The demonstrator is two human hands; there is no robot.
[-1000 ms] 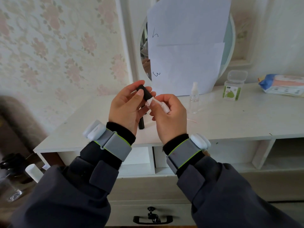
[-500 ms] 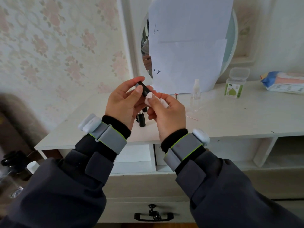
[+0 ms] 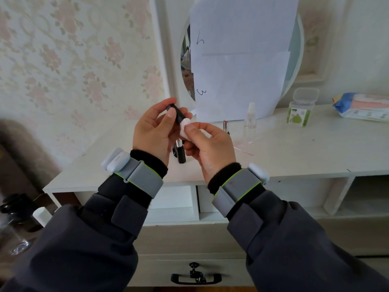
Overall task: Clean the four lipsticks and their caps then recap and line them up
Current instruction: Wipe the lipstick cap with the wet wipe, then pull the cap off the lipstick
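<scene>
Nearest the camera, above the front edge of the white dresser (image 3: 294, 152), the person's two hands meet in the air. The left hand (image 3: 154, 133) pinches a short black cap (image 3: 176, 113) between thumb and fingertips, tilted so that one end points toward the other hand. The right hand (image 3: 207, 144) has its thumb and fingers curled round a small white cotton pad (image 3: 185, 125), whose tip is pressed against the lower end of the cap — whether it goes inside the opening cannot be told. The step in hand appears to be wiping one cap, so the task looks to be at its cleaning stage, with recapping and lining up not yet done. Just behind the hands, on the dresser top, an uncapped lipstick (image 3: 180, 151) stands upright, black base and silver collar showing, its tip hidden by the hands. Farther back a second lipstick (image 3: 226, 125) stands open with a reddish tip; the other two are not visible. Beyond it are a small clear spray bottle (image 3: 250, 121), a green box (image 3: 300, 110) with its clear lid up, and a round mirror (image 3: 187, 66) mostly covered by paper sheets (image 3: 242, 60). The next move probably calls for turning the cap against the pad, then fitting it squarely onto the upright lipstick — gently, so that it does not topple.
</scene>
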